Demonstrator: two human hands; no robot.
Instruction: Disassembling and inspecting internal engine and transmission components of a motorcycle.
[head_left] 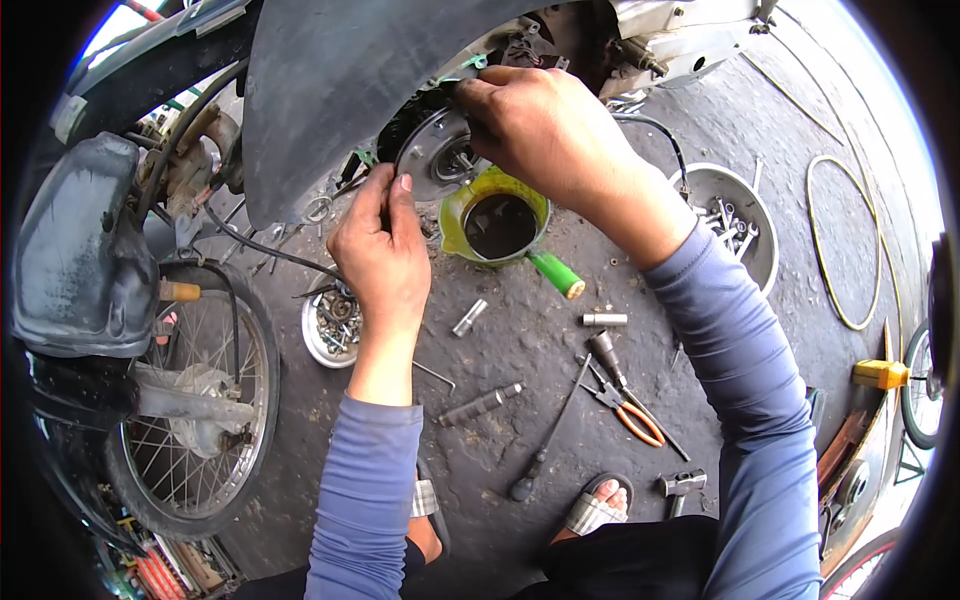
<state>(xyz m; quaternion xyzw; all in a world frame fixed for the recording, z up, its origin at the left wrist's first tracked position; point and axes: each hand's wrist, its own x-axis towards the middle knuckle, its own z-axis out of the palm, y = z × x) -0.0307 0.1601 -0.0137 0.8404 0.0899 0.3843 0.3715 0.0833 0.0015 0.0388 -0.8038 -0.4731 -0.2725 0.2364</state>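
Observation:
A round grey metal plate (426, 165), with a raised ring and a hub at its middle, is held tilted beneath the motorcycle's dark body panel (320, 90). My left hand (385, 240) pinches its lower left edge between thumb and fingers. At its upper right edge, my right hand (545, 130) is closed with curled fingers; the fingertips are partly hidden. Metal engine parts (640, 62) show beyond the right hand. Right below the plate stands a yellow-green pot (452, 225) with dark liquid (502, 226) inside and a green handle (556, 274).
A metal bowl of wrenches (765, 240) sits to the right, a bowl of small hardware (318, 345) to the left. Sockets (604, 320), orange-handled pliers (640, 423), a screwdriver (535, 470) and a hammer (682, 484) lie on the dark floor. A spoked wheel (262, 400) stands left.

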